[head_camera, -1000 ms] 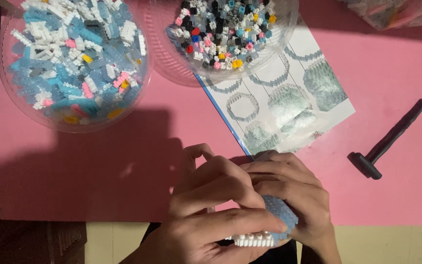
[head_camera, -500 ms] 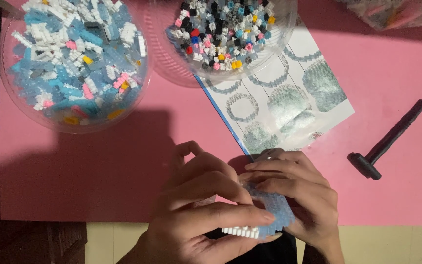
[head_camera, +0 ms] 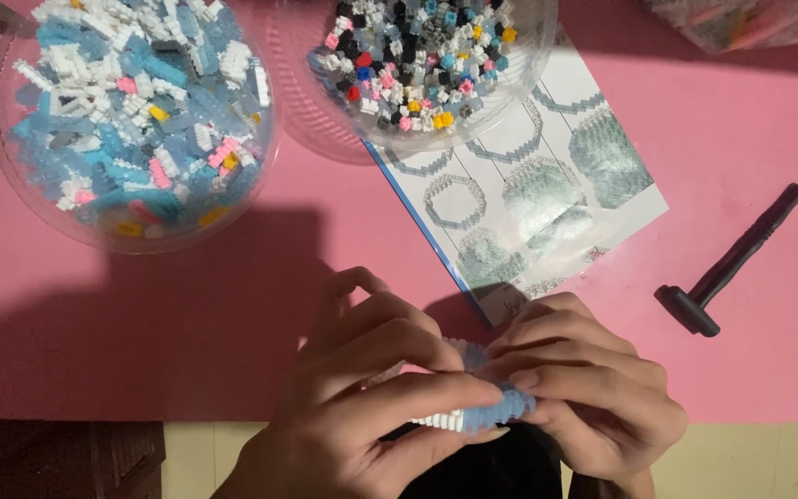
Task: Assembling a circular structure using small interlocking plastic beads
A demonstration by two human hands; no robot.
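Pink mat; blue-white brick model.

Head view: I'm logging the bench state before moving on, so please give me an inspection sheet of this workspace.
Surface: pink mat over a paler tabletop edge.
Job's things: small blue and white brick model held between both hands at the mat's near edge.
Clutter: clear bowl of blue and white bricks; clear bowl of mixed-colour bricks resting on the instruction sheet; black hammer-shaped tool lying at right; clear bag at top right.
Grippers: left hand and right hand both grip the model.
Cables: nothing seen.
Surroundings: dark area to the left, detail not readable.
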